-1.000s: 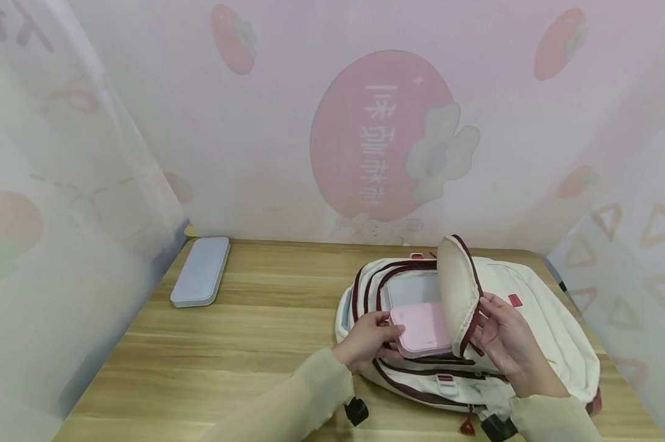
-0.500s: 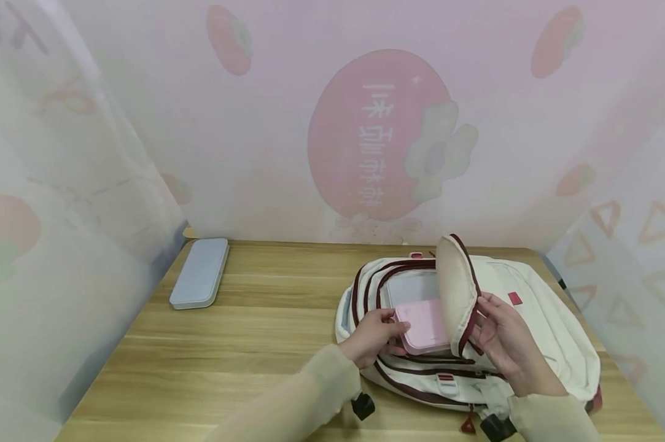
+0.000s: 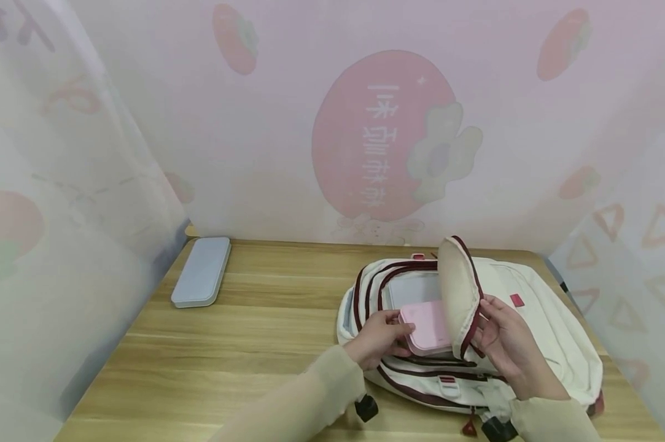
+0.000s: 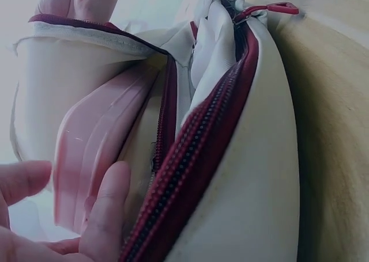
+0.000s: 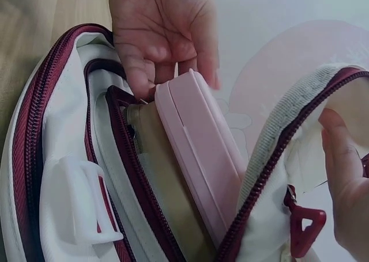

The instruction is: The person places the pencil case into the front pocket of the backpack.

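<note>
A flat pink plastic case (image 3: 428,325) lies slanted, partly inside the front pocket of a cream backpack (image 3: 531,319) with dark red zips. My left hand (image 3: 382,337) holds the case by its near left end, thumb on top and fingers below. In the left wrist view the case's far end (image 4: 109,118) runs in under the pocket flap (image 4: 75,60). My right hand (image 3: 503,334) pinches the zipped edge of that flap and keeps it raised. Beside the pink case, a light grey flat case (image 3: 412,288) sits in the pocket, partly covered.
A second pale grey-blue flat case (image 3: 201,272) lies at the back left of the wooden table (image 3: 244,344). A white strap buckle (image 5: 92,204) and a red zip pull (image 5: 305,230) stick out from the backpack. A printed curtain (image 3: 255,153) closes off the back.
My left hand has moved slightly right, sliding the pink case farther under the flap. My right hand stays in place, holding the flap up.
</note>
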Available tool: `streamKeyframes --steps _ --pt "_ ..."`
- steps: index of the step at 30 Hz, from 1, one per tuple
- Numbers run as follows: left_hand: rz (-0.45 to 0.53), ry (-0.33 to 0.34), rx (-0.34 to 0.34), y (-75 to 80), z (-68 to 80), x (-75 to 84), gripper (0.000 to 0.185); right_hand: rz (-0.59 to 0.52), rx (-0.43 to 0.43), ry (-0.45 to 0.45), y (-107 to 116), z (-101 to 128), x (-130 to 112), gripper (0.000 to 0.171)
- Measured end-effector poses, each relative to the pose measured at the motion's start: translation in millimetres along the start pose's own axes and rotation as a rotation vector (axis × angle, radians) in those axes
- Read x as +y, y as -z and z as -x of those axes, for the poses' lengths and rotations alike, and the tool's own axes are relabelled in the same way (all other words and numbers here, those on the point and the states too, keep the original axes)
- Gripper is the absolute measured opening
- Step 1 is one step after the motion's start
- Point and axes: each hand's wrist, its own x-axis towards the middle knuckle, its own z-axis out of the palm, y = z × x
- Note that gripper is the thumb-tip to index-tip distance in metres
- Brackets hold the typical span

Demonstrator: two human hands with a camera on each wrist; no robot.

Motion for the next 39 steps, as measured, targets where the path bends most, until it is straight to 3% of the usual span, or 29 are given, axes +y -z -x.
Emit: streamKeyframes --steps 6,14,22,39 --pt "0.052 0.026 -0.019 13.8 6.8 3.1 0.062 -0.008 -0.014 0.010 1.8 2.1 -0.4 0.026" --pt "0.005 -0.042 -0.008 47.1 16.6 12.7 0.050 0.009 -0.004 -0.001 1.0 5.1 -1.6 0.024" --pt "-0.074 -0.096 0.090 76.0 24.4 21.5 0.049 0.023 0.011 -0.002 0.5 5.1 -2.6 0.019" --pt "-0.116 -0.092 0.197 136.0 41.8 31.4 0.044 0.026 -0.006 -0.009 2.8 4.9 -3.7 0.022"
